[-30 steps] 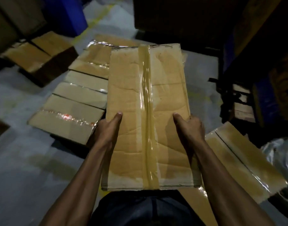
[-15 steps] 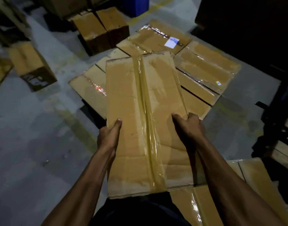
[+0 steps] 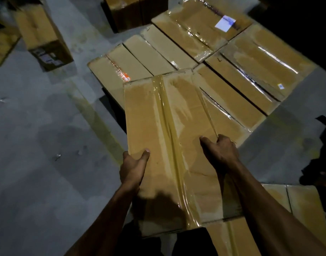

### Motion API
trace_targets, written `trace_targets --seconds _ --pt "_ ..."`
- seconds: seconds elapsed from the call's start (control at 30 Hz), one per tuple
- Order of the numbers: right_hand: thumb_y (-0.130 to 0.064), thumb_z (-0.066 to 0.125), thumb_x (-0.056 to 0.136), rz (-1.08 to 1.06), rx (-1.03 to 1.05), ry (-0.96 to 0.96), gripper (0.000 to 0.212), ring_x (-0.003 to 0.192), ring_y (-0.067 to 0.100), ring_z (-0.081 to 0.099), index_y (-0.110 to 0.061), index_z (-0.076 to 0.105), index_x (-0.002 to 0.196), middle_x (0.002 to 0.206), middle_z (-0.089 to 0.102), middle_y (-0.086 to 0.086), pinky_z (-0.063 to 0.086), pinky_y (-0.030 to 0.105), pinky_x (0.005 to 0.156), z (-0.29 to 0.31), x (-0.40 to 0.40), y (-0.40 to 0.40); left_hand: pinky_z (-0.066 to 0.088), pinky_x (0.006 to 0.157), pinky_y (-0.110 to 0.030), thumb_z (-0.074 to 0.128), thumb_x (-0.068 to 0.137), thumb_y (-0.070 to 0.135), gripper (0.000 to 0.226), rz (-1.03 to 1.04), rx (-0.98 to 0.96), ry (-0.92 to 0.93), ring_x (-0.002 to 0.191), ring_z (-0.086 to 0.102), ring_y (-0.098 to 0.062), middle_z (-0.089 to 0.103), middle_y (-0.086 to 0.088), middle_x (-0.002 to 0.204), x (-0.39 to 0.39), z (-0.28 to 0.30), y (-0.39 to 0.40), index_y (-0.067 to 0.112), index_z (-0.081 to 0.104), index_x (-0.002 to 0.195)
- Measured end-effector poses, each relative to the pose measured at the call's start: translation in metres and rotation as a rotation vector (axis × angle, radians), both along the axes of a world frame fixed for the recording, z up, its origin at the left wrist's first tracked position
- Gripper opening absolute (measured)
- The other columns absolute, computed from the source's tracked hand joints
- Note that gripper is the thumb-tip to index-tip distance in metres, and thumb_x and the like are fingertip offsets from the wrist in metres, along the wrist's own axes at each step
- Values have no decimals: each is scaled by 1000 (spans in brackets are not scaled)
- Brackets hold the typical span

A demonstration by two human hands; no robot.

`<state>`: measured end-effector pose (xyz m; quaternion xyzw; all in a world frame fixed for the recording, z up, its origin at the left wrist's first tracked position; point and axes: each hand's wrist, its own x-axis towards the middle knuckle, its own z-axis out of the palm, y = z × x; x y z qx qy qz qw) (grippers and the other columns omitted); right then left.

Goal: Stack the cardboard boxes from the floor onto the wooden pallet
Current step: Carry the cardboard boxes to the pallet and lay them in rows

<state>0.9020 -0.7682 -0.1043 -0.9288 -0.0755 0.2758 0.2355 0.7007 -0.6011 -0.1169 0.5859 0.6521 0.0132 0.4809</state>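
Item 1, lower centre of the frame: two bare forearms rise from the bottom edge, angled inward toward a long flat carton. Left hand (image 3: 133,168) clasps the carton's left long edge, thumb laid on the top face, fingers hidden below the edge. Right hand (image 3: 221,152) clasps the right long edge, thumb on the top face pointing toward the centre seam, fingers wrapped over the side.

Item 2, centre: held carton (image 3: 164,145), brown cardboard, clear tape strip (image 3: 169,137) running lengthwise down the middle, near end low in the frame, far end overlapping the cartons beyond. Whether it touches them cannot be told.

Item 3, lower right corner: floor carton (image 3: 304,206), partly hidden behind the right forearm.

Item 4, centre to upper right: layer of cartons (image 3: 232,71) lying flat side by side, taped, glossy in places; one at the top right bears a white label (image 3: 225,23). The pallet beneath is not visible.

Item 5, left half: grey concrete floor (image 3: 38,145).

Item 6, upper left: loose box (image 3: 42,36) standing on the floor, well apart from the layer.

Item 7, top centre: two dark boxes (image 3: 132,12), just beyond the layer
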Motion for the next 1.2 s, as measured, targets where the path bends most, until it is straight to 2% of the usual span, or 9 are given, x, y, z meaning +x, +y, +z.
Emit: trace_targets --seconds 0.1,0.3,0.53,0.7,0.77,0.87,0.97,1.1,1.2 --pt "-74 53 82 37 -11 43 60 78 24 62 -19 62 103 91 68 4 52 34 69 -28 15 3 44 101 -47 68 85 58 78 -1 -3 27 118 56 -38 58 -8 131 6 -25 -8 23 34 146" --pt "-75 52 80 154 7 101 64 90 26 64 -21 64 113 101 68 3 56 44 85 -99 49 1 47 101 -52 71 83 59 89 117 -20 45 119 55 -41 56 -13 136 24 -97 -34 19 28 149" --pt "-69 57 85 272 -4 90 58 94 31 63 -18 64 111 101 67 6 54 43 86 -182 81 -4 50 95 -45 71 86 53 76 169 -57 61 114 58 -37 59 -13 125 37 -177 -59 9 41 140" --pt "-68 54 85 330 -41 19 56 81 32 61 -14 60 95 84 62 8 50 38 73 -227 98 -4 44 101 -41 71 81 58 98 222 -93 37 127 50 -37 49 -15 142 51 -223 -74 6 27 152" --pt "-64 57 88 350 -41 -17 49 74 28 58 -14 56 86 78 58 6 43 34 65 -239 105 -5 39 93 -33 67 90 48 88 231 -101 33 130 46 -36 43 -15 148 58 -237 -80 8 22 154" --pt "-59 58 91 373 -21 -61 46 66 23 54 -14 53 80 73 57 7 33 29 56 -255 115 -5 46 88 -39 66 91 46 75 217 -100 52 112 55 -35 52 -17 136 66 -256 -85 11 30 147" --pt "-59 58 92 397 2 -103 47 62 21 54 -14 54 79 71 57 7 31 27 53 -268 124 -5 50 94 -49 67 89 49 80 240 -108 4 118 56 -38 52 -17 138 71 -274 -88 13 29 149" --pt "-63 57 89 392 46 -154 49 59 20 52 -16 53 75 67 54 4 27 26 53 -284 134 -2 52 90 -50 70 85 54 67 269 -100 5 106 61 -33 60 -8 121 82 -287 -89 17 40 132" --pt "-64 57 88 396 59 -159 50 60 21 53 -16 53 74 67 56 4 30 27 55 -291 140 3 49 80 -39 72 86 47 61 305 -66 -15 97 59 -26 59 -2 110 91 -296 -86 15 42 128"
